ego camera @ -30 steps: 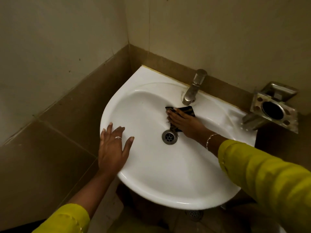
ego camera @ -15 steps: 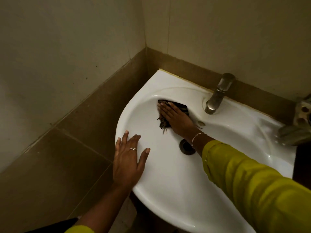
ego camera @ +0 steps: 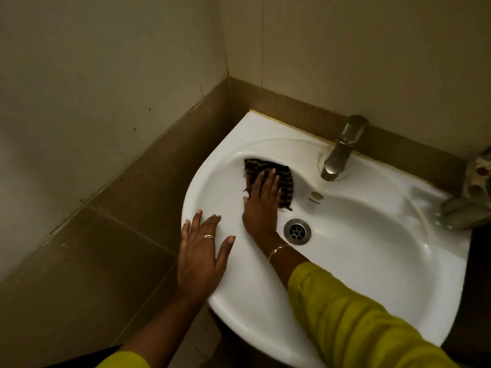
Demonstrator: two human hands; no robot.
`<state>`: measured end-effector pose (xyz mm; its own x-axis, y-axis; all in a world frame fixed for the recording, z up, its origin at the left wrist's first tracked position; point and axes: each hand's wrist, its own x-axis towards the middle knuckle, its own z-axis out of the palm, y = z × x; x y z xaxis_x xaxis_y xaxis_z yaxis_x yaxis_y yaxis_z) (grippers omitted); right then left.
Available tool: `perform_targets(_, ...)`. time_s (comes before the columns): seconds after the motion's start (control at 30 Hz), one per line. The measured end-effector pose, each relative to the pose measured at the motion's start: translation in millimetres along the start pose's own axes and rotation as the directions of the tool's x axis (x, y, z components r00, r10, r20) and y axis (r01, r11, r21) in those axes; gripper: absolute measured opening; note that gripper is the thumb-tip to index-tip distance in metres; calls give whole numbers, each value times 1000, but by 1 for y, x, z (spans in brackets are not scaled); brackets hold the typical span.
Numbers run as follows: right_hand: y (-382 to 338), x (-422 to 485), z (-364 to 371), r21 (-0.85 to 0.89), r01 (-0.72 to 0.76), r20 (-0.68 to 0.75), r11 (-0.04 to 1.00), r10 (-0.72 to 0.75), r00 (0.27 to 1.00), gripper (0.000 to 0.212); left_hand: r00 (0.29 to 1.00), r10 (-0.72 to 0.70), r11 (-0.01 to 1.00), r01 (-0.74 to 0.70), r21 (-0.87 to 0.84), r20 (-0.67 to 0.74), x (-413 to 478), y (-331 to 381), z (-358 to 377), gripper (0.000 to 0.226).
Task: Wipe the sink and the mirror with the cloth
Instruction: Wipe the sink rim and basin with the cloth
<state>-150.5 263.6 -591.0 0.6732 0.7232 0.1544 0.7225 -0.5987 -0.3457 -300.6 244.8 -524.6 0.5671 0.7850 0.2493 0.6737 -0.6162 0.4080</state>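
The white corner sink (ego camera: 372, 261) fills the middle of the view, and its round metal drain (ego camera: 297, 231) serves here as the centre of the clock. The dark striped cloth (ego camera: 285, 181) lies inside the bowl at about 11 o'clock from the drain, spread against the sloping back-left wall just under the rim. The right hand (ego camera: 261, 203) lies flat on top of it, fingers straight and close together, pointing toward 12 o'clock; it presses the cloth onto the porcelain rather than gripping it, and frayed edges of the fabric show on both sides of the fingers. A thin bracelet (ego camera: 277, 251) circles that wrist above a yellow-green sleeve (ego camera: 358, 322). The left hand (ego camera: 199, 258) rests on the sink's outer rim at about 9 o'clock, palm down, fingers spread and holding nothing, with a ring (ego camera: 209, 236) on one finger. The metal tap (ego camera: 340, 152) stands at about 1 o'clock, with the small overflow hole (ego camera: 316, 195) between it and the drain. A metal fitting (ego camera: 475, 197) sits at 3 o'clock by the frame edge.
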Motion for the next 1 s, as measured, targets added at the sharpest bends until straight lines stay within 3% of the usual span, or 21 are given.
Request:
perform_targets(0.1, -11, 9, 5, 7, -108, 112, 994, 106, 988, 82, 1000, -2, 1000, 2, -8, 5, 0, -1, 0, 68)
perform_targets(0.17, -14, 11, 12, 5, -84, 165, 996, 82, 983, 79, 1000, -9, 1000, 9, -25, 7, 0, -3, 2, 68)
perform_targets(0.3, -11, 10, 15, 74, 90, 313, 993, -109, 944, 67, 999, -7, 1000, 8, -12, 33, 0, -4, 3, 69)
perform_targets(0.43, 4, 9, -3, 313, 323, 293, 893, -415, 861, 63, 998, 2, 1000, -2, 0, 57, 1, -5, 3, 66)
perform_targets(0.5, 4, 8, -6, 489, 219, 162, 844, -334, 929, 60, 998, -1, 1000, 2, -7, 64, 1, -5, 2, 65)
perform_targets(0.57, -7, 11, -9, 571, 27, 98, 820, -101, 990, 63, 998, -7, 1000, 8, -15, 66, 0, -5, 2, 65)
perform_targets(0.67, -26, 20, -11, 509, -173, 294, 844, 18, 956, 66, 998, 0, 1000, 1, -17, 70, 0, -5, 2, 64)
perform_targets(0.8, -35, 20, -9, 399, -118, 379, 909, -47, 924, 63, 998, -5, 1000, 7, -30, 64, 1, -5, 2, 64)
perform_targets(1.0, -32, 5, -7, 461, 60, 395, 886, -265, 880, 68, 999, 4, 999, -3, -49, 32, 1, -4, 3, 65)
